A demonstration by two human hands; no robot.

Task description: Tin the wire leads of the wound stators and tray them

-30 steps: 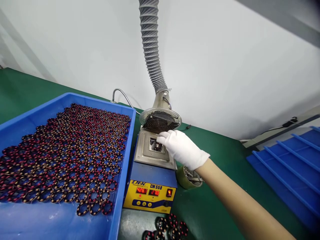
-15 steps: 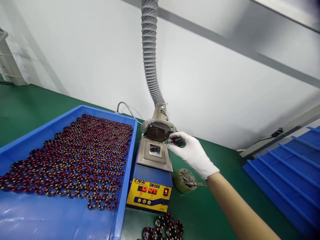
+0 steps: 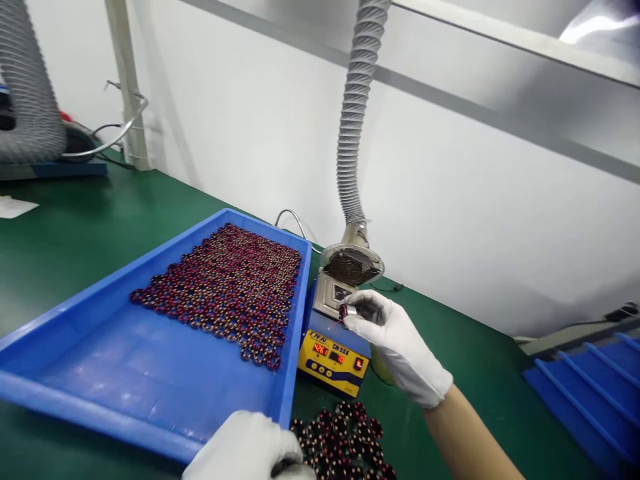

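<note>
My right hand, in a white glove, holds a small red-and-black wound coil ring just in front of the solder pot station, a blue and yellow box with red digit displays. My left hand, also gloved, is at the bottom edge beside a pile of coil rings on the green table; its fingers are curled over something dark that I cannot make out. A blue tray at left carries several rows of the same coil rings.
A ribbed grey fume hose drops to a round fan intake behind the solder pot. A blue ridged tray lies at right. Another grey hose, cables and a white post stand at far left.
My right hand lifted a coil out of the solder pot and drew it back toward me. The view swung left and pulled back; my left hand has come into view at the bottom.
</note>
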